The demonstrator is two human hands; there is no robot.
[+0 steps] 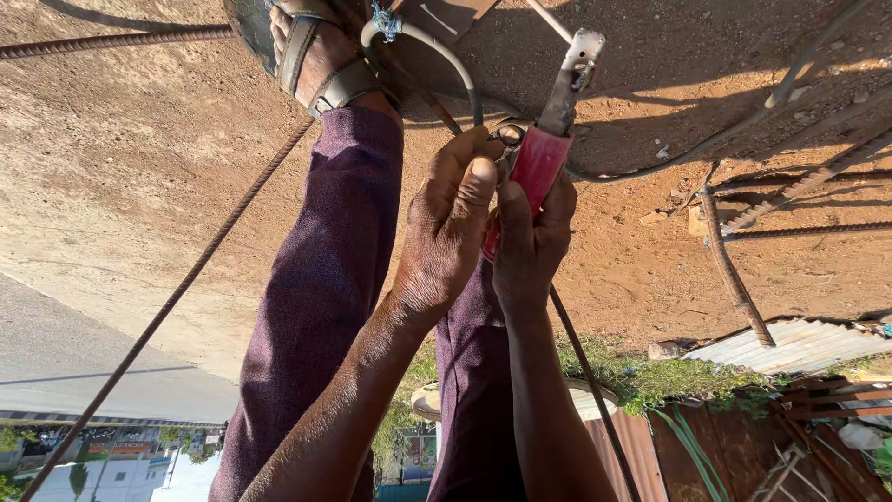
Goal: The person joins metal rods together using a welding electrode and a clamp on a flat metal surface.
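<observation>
Here I see the picture upside down, with the sandy ground [121, 158] filling the upper part. My right hand [531, 240] is wrapped around the red handle of a pair of pliers [548, 139], whose grey metal head points up toward the ground. My left hand [452, 218] is curled narrow just beside it, thumb pressed against the handle near a small metal ring; I cannot tell whether it grips the tool or only steadies it. A thin bent wire [437, 51] arcs over from a knot of blue string [386, 20] and passes behind the pliers.

Between the hands and the ground stand my legs in purple trousers [325, 279], one foot in a brown sandal [311, 51] near the top edge. A long ribbed steel bar [177, 297] runs slantwise on the left, another lies along the top left, and more bars [734, 279] cross on the right. Corrugated metal sheets [790, 344], green weeds [650, 376] and distant buildings sit along the lower edge.
</observation>
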